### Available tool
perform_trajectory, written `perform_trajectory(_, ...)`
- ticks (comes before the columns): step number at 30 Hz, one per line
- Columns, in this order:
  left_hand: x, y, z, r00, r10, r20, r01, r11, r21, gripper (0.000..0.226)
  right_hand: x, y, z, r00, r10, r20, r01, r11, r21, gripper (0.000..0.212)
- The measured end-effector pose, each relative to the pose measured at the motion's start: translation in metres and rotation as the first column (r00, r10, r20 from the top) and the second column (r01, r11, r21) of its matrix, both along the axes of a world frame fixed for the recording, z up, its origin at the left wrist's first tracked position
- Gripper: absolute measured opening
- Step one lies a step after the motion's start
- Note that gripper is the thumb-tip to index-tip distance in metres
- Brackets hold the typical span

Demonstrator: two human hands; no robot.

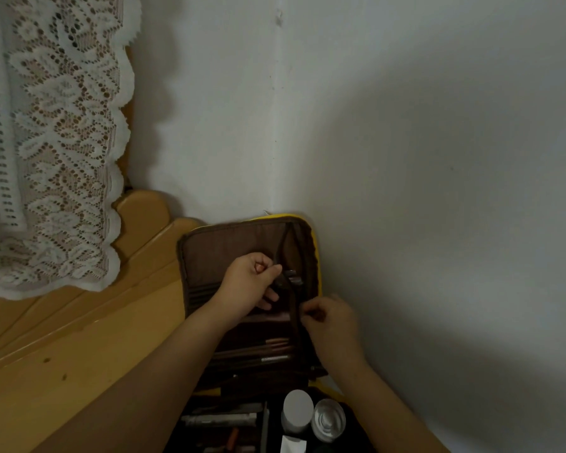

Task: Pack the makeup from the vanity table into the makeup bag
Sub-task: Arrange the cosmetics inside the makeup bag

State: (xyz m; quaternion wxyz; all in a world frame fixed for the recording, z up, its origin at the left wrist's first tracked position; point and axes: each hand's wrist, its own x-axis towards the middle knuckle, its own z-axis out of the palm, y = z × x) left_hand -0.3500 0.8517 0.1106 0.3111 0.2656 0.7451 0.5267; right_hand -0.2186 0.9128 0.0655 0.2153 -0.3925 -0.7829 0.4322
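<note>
The brown fabric makeup bag with yellow trim (242, 243) stood open on the wooden vanity table (79, 348) against the wall. The left hand (249, 282) pinched its dark strap (285, 253); the right hand (330, 318), curled, gripped the bag's edge. Soft and light; best held by stiffer edges.

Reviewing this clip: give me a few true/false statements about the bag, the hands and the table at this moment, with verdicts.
1. The makeup bag stands open against the wall, its brown lining showing. True.
2. Both hands are away from the bag. False: the left hand and the right hand are both at the open bag, fingers curled at its dark strap.
3. Brushes sit in the bag's inner slots. True.
4. A lace cloth hangs to the right of the bag. False: it is to the left, over the wooden table.
5. Two round-topped containers sit in the lower compartment. True.
</note>
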Motion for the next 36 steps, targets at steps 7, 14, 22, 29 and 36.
perform_trajectory(7, 0.004, -0.023, 0.007, 0.985, 0.039, 0.167, -0.039, 0.999, 0.0, 0.016, -0.005, 0.001, 0.017, 0.938, 0.233, 0.256, -0.212, 0.971, -0.107, 0.034)
perform_trajectory(14, 0.028, -0.062, 0.018, 0.827, -0.083, 0.556, 0.011, 0.991, 0.131, 0.03, 0.008, -0.039, 0.073, 0.977, 0.212, 0.02, -0.213, 0.976, 0.039, 0.023)
perform_trajectory(22, 0.053, -0.108, 0.018, 0.8, -0.167, 0.577, 0.107, 0.985, 0.136, 0.041, 0.01, -0.1, 0.05, 0.978, 0.169, -0.121, -0.19, 0.963, -0.192, 0.009)
perform_trajectory(29, 0.042, -0.181, -0.005, 0.881, 0.003, -0.474, -0.105, 0.976, -0.19, 0.031, 0.034, -0.155, 0.005, 0.983, 0.081, 0.164, -0.064, 0.992, -0.104, 0.02)
perform_trajectory(36, 0.043, -0.228, -0.024, 0.891, 0.038, -0.452, -0.095, 0.99, -0.103, 0.026, 0.032, -0.183, -0.027, 0.794, 0.039, 0.606, -0.343, 0.852, 0.396, 0.026)
